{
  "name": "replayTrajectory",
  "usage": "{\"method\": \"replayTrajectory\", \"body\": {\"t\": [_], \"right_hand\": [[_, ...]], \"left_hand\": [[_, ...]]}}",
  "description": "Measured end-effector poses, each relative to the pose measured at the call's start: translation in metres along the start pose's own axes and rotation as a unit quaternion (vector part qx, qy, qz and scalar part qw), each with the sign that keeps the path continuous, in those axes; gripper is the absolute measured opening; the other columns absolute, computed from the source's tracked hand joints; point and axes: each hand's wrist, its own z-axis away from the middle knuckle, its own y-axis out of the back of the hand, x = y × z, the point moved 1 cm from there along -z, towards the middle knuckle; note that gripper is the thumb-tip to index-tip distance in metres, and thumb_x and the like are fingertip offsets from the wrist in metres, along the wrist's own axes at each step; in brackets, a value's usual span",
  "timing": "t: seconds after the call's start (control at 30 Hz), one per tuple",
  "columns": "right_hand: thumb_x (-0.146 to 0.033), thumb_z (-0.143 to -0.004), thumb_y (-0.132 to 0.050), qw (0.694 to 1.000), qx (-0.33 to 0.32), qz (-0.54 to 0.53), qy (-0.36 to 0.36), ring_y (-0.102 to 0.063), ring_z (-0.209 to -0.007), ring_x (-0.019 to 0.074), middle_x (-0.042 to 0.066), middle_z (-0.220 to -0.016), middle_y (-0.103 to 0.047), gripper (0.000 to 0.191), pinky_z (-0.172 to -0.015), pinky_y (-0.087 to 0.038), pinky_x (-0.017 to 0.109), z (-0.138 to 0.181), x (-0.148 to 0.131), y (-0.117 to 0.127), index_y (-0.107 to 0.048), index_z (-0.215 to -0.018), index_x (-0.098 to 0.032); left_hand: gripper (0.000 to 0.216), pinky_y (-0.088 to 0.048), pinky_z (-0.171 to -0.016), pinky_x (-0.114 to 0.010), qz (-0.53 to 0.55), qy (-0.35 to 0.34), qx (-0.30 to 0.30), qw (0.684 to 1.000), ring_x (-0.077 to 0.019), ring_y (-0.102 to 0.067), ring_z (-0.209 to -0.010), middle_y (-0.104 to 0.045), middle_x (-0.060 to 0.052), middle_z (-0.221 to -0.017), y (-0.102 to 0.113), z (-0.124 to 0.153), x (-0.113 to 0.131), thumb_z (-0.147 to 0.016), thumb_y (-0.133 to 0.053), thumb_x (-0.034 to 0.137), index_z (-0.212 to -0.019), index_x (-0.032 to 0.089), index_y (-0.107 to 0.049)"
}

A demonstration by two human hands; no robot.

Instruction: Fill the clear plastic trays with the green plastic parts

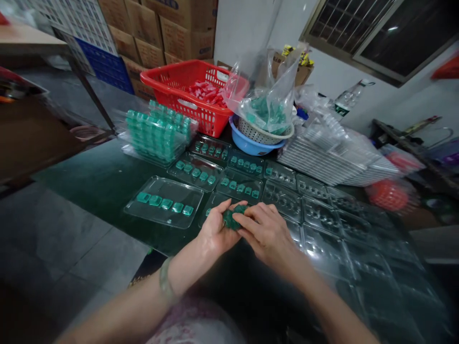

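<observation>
My left hand [217, 228] is cupped and closed around a small bunch of green plastic pieces [233, 217]. My right hand [267, 231] meets it from the right, its fingers pinching at the same green pieces. Both hands hover over a clear blister tray [211, 205] on the dark table. To the left lies a clear tray [163, 203] holding a row of green pieces. Beyond the hands lie more trays with green pieces [238, 186].
A stack of filled trays [158, 134] stands at the back left, by a red basket [190, 95] of red pieces. A blue bowl with a white colander [260, 136] holds a bag of green pieces. Stacked clear trays [333, 155] lie at right. Cardboard boxes [168, 28] behind.
</observation>
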Motion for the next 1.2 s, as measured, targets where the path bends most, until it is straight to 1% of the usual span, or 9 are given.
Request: {"method": "replayTrajectory", "body": {"t": [0.1, 0.27, 0.43, 0.53, 0.73, 0.87, 0.97, 1.07, 1.2], "right_hand": [[-0.013, -0.081, -0.041, 1.000, -0.004, 0.028, 0.012, -0.045, -0.077, 0.0171, 0.005, -0.082, -0.056, 0.023, -0.066, -0.030, 0.032, 0.004, 0.003, -0.004, -0.055, -0.097, -0.021], [-0.013, -0.081, -0.043, 0.998, 0.063, -0.016, 0.012, -0.045, -0.078, 0.0165, 0.005, -0.082, -0.057, 0.018, -0.068, -0.030, 0.032, 0.012, 0.009, -0.021, -0.058, -0.091, -0.018], [-0.017, -0.078, -0.051, 0.984, 0.144, -0.100, -0.033, -0.046, -0.076, 0.0158, 0.002, -0.075, -0.058, 0.012, -0.069, -0.031, 0.033, 0.016, 0.013, -0.040, -0.060, -0.085, -0.021], [-0.016, -0.076, -0.052, 0.976, 0.172, -0.127, -0.052, -0.046, -0.075, 0.0153, 0.000, -0.070, -0.058, 0.010, -0.070, -0.031, 0.034, 0.018, 0.012, -0.046, -0.060, -0.079, -0.022], [-0.014, -0.075, -0.049, 0.980, 0.149, -0.107, -0.081, -0.045, -0.074, 0.0157, 0.001, -0.067, -0.054, 0.010, -0.069, -0.030, 0.033, 0.017, 0.008, -0.049, -0.056, -0.069, -0.019], [-0.013, -0.071, -0.049, 0.975, 0.143, -0.143, -0.095, -0.045, -0.073, 0.0152, 0.000, -0.064, -0.052, 0.009, -0.069, -0.031, 0.032, 0.014, 0.009, -0.045, -0.053, -0.065, -0.019], [-0.014, -0.071, -0.048, 0.953, 0.134, -0.236, -0.137, -0.046, -0.070, 0.0136, -0.001, -0.065, -0.052, 0.008, -0.070, -0.033, 0.030, 0.014, 0.014, -0.034, -0.053, -0.066, -0.019], [-0.016, -0.072, -0.048, 0.908, 0.116, -0.352, -0.196, -0.047, -0.066, 0.0120, -0.001, -0.067, -0.052, 0.008, -0.066, -0.035, 0.027, 0.016, 0.022, -0.024, -0.053, -0.067, -0.018], [-0.020, -0.072, -0.048, 0.848, 0.086, -0.460, -0.249, -0.045, -0.058, 0.0096, -0.002, -0.062, -0.049, 0.008, -0.056, -0.035, 0.022, 0.017, 0.028, -0.018, -0.053, -0.067, -0.016]], "left_hand": [[0.020, -0.048, -0.065, -0.028, -0.005, -0.020, 0.007, 1.000, -0.0174, -0.058, -0.069, -0.061, -0.009, -0.071, 0.000, 0.001, -0.005, -0.076, -0.045, 0.021, -0.078, 0.006, -0.058], [0.017, -0.048, -0.059, -0.025, 0.002, 0.010, -0.018, 1.000, -0.0145, -0.057, -0.061, -0.059, -0.007, -0.066, -0.005, 0.002, -0.008, -0.076, -0.048, 0.021, -0.075, 0.007, -0.058], [0.016, -0.045, -0.048, -0.020, 0.039, 0.021, 0.022, 0.999, -0.0110, -0.054, -0.053, -0.056, -0.005, -0.059, -0.007, 0.002, -0.010, -0.076, -0.046, 0.018, -0.065, 0.009, -0.053], [0.016, -0.045, -0.047, -0.021, 0.043, 0.031, 0.039, 0.998, -0.0116, -0.054, -0.052, -0.055, -0.005, -0.057, -0.008, 0.001, -0.010, -0.076, -0.047, 0.017, -0.064, 0.009, -0.052], [0.014, -0.048, -0.055, -0.024, 0.033, 0.026, 0.090, 0.995, -0.0133, -0.056, -0.056, -0.056, -0.004, -0.057, -0.011, 0.000, -0.011, -0.074, -0.049, 0.017, -0.063, 0.010, -0.051], [0.013, -0.048, -0.056, -0.025, -0.005, -0.008, 0.080, 0.997, -0.0135, -0.056, -0.057, -0.057, -0.004, -0.059, -0.010, -0.002, -0.009, -0.073, -0.050, 0.017, -0.062, 0.011, -0.052], [0.009, -0.048, -0.059, -0.027, -0.054, -0.022, 0.066, 0.996, -0.0144, -0.057, -0.061, -0.058, -0.004, -0.062, -0.004, -0.002, -0.006, -0.070, -0.054, 0.017, -0.063, 0.011, -0.055], [0.007, -0.045, -0.052, -0.025, -0.129, -0.056, 0.047, 0.989, -0.0133, -0.056, -0.059, -0.059, -0.003, -0.066, 0.001, 0.003, -0.003, -0.065, -0.059, 0.014, -0.072, 0.012, -0.059], [0.022, -0.029, -0.036, -0.018, -0.333, -0.095, -0.040, 0.937, -0.0118, -0.052, -0.052, -0.057, -0.005, -0.065, -0.002, 0.019, -0.003, -0.065, -0.062, 0.021, -0.085, 0.012, -0.063]]}}
